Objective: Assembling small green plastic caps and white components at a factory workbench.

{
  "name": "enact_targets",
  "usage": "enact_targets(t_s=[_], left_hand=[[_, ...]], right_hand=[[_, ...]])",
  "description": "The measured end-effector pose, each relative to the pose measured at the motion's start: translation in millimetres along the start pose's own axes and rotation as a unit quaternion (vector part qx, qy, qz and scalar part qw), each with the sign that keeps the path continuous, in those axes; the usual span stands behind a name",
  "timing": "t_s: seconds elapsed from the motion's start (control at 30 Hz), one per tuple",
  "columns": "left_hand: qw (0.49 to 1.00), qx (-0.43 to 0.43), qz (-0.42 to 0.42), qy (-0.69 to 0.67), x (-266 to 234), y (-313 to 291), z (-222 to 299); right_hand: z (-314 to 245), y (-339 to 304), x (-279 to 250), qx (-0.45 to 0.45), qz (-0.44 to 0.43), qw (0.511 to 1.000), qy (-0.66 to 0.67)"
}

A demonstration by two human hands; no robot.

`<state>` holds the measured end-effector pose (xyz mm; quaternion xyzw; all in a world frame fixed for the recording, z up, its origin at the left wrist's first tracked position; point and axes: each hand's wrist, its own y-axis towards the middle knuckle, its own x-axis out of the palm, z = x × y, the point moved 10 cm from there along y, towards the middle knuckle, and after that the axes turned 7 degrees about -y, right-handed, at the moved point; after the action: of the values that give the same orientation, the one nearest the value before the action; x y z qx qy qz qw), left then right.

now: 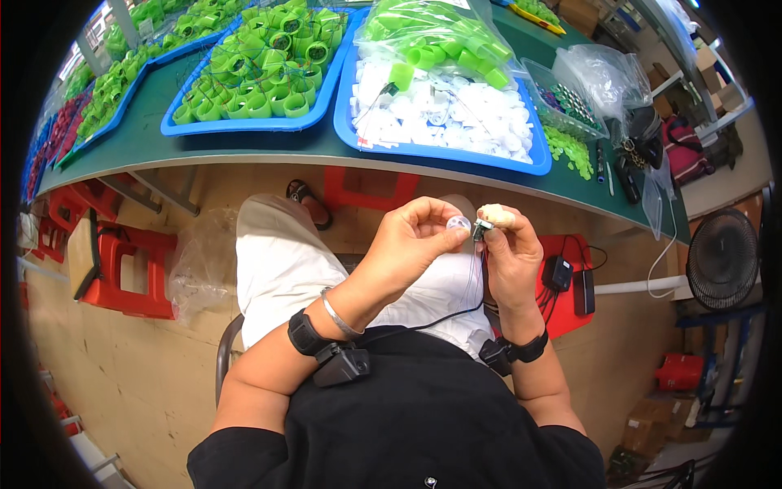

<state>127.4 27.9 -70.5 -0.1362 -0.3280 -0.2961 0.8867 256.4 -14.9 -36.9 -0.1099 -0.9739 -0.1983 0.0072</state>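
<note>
Above my lap, my left hand [414, 241] pinches a small translucent whitish round plastic piece [459, 222] between thumb and fingers. Right beside it, my right hand [511, 254] grips a small dark and silvery component [481, 230] with thin wires [472, 273] hanging down from it. A pale covering wraps one fingertip of the right hand. The two small parts are very close together; whether they touch I cannot tell. Nearest on the bench is a blue tray [440, 160] of white plastic pieces [444, 114], with a clear bag of green cups [432, 37] lying over its far part.
Another blue tray [236, 126] of green cups [281, 61] stands left of it on the green bench [147, 143]. A clear box [562, 98] of small parts and loose green pieces [570, 151] lie to the right. A red stool [570, 314] bears black adapters; a black fan [723, 259] stands further right.
</note>
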Motion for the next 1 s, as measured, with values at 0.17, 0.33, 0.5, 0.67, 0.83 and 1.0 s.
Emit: enact_targets(t_s=[0.17,0.33,0.5,0.67,0.83,1.0], left_hand=[[0.996,0.031,0.03,0.076,6,-3,10],[0.994,0.051,0.034,0.086,4,-4,11],[0.989,0.08,0.044,0.114,6,-5,15],[0.989,0.088,0.035,0.114,7,-6,15],[0.991,0.075,0.039,0.1,3,-5,12],[0.994,0.051,0.04,0.083,1,-5,8]], right_hand=[[-1,0,3,-0.017,-0.011,0.998,-0.055],[2,0,1,-0.011,-0.005,0.999,-0.04],[-5,-2,4,-0.055,-0.009,0.995,-0.083],[-6,-1,0,-0.057,0.016,0.993,-0.104],[-6,-3,0,-0.065,0.016,0.99,-0.127],[-8,-3,1,-0.082,0.014,0.984,-0.156]])
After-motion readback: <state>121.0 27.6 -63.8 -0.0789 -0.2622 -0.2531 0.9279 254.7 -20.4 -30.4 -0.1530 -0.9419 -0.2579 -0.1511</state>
